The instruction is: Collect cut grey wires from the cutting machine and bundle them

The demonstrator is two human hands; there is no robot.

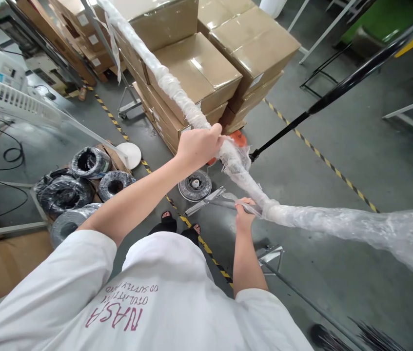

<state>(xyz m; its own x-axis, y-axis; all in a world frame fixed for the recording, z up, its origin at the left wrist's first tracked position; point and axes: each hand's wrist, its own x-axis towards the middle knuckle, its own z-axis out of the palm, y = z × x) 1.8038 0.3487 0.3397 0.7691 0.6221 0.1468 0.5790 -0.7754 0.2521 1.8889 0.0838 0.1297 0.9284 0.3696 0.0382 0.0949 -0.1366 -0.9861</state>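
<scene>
A long pole or bundle wrapped in clear plastic film (180,95) crosses in front of me from the upper left to the right edge. What lies inside the wrap cannot be made out. My left hand (199,145) is closed on this wrapped pole near its middle, with the fingertips hidden on the far side. Loose, crumpled film (241,153) bunches just right of that hand. Lower down, my right hand (245,214) is closed on a twisted strip of film (255,209) that joins the wrapped pole.
Stacked cardboard boxes (195,68) stand ahead. Coils of black cable or tubing (65,191) lie at left beside a white fan (12,95). A reel (195,185) sits below my hands. A black handle bar (352,83) slants in at right. Striped tape (319,153) marks the floor.
</scene>
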